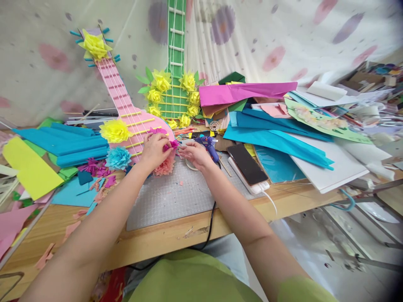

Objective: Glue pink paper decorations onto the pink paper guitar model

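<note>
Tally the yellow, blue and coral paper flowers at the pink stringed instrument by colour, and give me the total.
Yellow flowers: 2
Blue flower: 1
Coral flower: 1
Total: 4

The left grip [155, 150] touches magenta paper [173, 144] by the pink guitar [125, 100].
</note>
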{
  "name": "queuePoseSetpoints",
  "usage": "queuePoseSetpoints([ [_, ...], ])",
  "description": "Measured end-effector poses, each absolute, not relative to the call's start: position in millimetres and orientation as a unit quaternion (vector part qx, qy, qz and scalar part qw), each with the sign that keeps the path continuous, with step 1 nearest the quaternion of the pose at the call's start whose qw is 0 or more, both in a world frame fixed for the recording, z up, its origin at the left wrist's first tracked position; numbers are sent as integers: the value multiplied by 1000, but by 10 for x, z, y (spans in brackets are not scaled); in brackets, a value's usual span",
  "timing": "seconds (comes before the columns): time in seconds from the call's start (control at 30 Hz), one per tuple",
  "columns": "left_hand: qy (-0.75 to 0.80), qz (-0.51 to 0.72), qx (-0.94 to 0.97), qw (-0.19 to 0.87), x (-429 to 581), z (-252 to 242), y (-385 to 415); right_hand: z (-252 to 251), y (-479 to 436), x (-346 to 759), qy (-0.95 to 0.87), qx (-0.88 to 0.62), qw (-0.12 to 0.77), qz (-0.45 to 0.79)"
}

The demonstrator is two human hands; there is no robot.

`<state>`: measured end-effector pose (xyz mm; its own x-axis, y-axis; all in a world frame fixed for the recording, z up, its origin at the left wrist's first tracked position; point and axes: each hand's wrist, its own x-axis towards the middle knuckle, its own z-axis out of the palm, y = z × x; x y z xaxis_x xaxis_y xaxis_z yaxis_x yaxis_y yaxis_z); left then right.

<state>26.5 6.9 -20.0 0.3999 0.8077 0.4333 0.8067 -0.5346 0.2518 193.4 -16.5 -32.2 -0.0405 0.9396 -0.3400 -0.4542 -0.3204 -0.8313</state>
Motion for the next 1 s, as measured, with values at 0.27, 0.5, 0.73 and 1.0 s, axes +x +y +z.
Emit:
queuePoseSetpoints([
  [0.27,501,289,815,27,252,-163,29,-315,-350,2256,-386,-505,476,608],
  [0.5,500,442,734,124,129,-92,24,-209,-494,2554,-482,-527,403,572],
  [0.73,477,667,506,269,106,-10,-152,-340,-437,2890,-566,-708,312,283],
  [1.0,473,644,441,409,344,-291,-648,-513,-69,2711,-593,-735,296,146],
])
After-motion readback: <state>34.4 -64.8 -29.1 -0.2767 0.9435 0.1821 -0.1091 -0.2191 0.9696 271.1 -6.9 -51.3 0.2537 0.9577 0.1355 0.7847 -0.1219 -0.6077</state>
